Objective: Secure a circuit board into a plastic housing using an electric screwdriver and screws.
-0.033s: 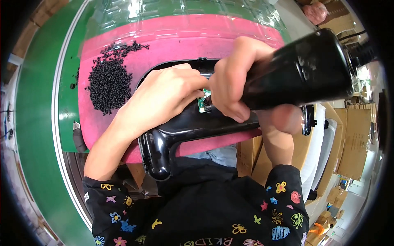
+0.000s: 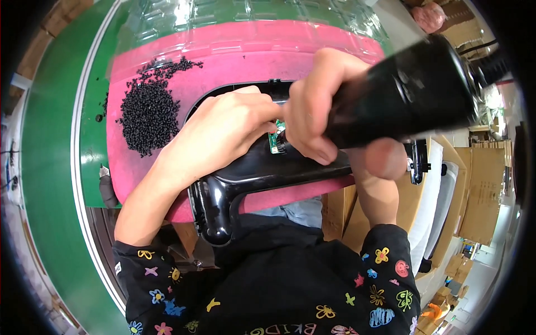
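Note:
A black shell-like plastic housing (image 2: 279,167) lies in front of me, with a small green circuit board (image 2: 274,144) inside it. My left hand (image 2: 229,125) rests over the housing, fingers bent together and tips at the board; what they pinch, if anything, is hidden. Wrapped round a thick black electric screwdriver (image 2: 402,95) is my right hand (image 2: 312,106). The tool slants, its corded rear end up to the right and its front end hidden behind my right hand, close to the board. Left of the housing lies a heap of small black screws (image 2: 149,120).
A pink mat (image 2: 240,58) lies under the housing on a green table (image 2: 50,156). Clear plastic trays (image 2: 251,11) stand along the far side. Cardboard boxes (image 2: 483,190) are at the right. A small dark object (image 2: 107,187) sits at the mat's left edge.
The rear end of the screwdriver has shifted slightly left, and my right hand with it. My left hand and the housing look the same.

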Motion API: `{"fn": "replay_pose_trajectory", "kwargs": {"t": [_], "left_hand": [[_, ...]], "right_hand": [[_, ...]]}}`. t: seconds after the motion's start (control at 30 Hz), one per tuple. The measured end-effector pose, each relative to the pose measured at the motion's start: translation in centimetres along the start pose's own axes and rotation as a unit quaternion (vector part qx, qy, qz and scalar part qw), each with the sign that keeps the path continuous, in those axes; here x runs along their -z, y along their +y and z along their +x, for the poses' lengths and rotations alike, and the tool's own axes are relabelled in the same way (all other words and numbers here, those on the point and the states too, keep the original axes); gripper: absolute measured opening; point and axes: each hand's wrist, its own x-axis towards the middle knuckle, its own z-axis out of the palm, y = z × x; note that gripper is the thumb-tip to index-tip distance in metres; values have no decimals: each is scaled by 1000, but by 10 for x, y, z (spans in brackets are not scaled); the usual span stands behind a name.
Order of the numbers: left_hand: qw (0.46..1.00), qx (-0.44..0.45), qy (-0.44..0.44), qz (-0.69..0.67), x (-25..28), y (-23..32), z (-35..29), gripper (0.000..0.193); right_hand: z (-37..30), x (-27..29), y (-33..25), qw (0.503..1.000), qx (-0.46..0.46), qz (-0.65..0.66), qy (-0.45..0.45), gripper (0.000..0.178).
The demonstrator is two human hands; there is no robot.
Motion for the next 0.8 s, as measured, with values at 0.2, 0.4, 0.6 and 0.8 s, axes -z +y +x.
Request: {"fn": "replay_pose_trajectory", "kwargs": {"t": [0.2, 0.4, 0.6, 0.8], "left_hand": [[998, 12, 13, -52, -1, -1, 1, 11], [999, 33, 14, -24, -11, -8, -2, 14], [999, 21, -38, -27, -12, -12, -5, 16], [996, 24, -75, -29, -6, -6, 1, 14]], "right_hand": [[-2, 0, -8, 1000, -8, -11, -11, 65], [-16, -5, -15, 998, -17, -61, -2, 67], [-24, -3, -24, 997, -54, -53, -2, 63], [-24, 2, -32, 999, -6, -49, -17, 63]]}}
